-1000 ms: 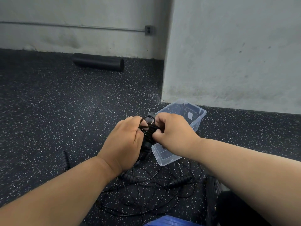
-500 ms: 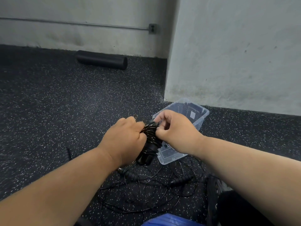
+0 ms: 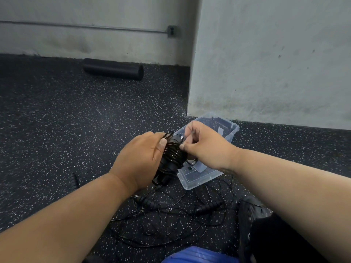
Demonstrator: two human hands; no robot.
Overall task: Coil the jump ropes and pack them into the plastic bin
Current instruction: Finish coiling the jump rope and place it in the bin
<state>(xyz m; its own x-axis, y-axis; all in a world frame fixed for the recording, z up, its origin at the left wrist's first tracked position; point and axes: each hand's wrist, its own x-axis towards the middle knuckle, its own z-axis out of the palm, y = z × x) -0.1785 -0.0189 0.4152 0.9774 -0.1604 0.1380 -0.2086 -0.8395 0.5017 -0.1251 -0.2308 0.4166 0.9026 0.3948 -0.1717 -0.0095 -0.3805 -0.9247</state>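
One head-worn wide-angle view looks forward and down (close over both forearms) at the floor (image 3: 57, 130).

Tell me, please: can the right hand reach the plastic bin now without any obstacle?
Probably yes. The right hand hovers just above the open plastic bin, nothing between. But it pinches the coiled jump rope, which the left hand grips too.

We see a black coiled rope (image 3: 171, 156) with thin glints across its wraps, and more black rope (image 3: 171, 221) loose on the floor (image 3: 57, 130), which is black rubber flecked with white. The bin (image 3: 197, 179) is clear plastic. The roller (image 3: 114, 69) is black, the walls (image 3: 266, 54) pale grey and stained, and a blue edge (image 3: 199, 256) shows below.
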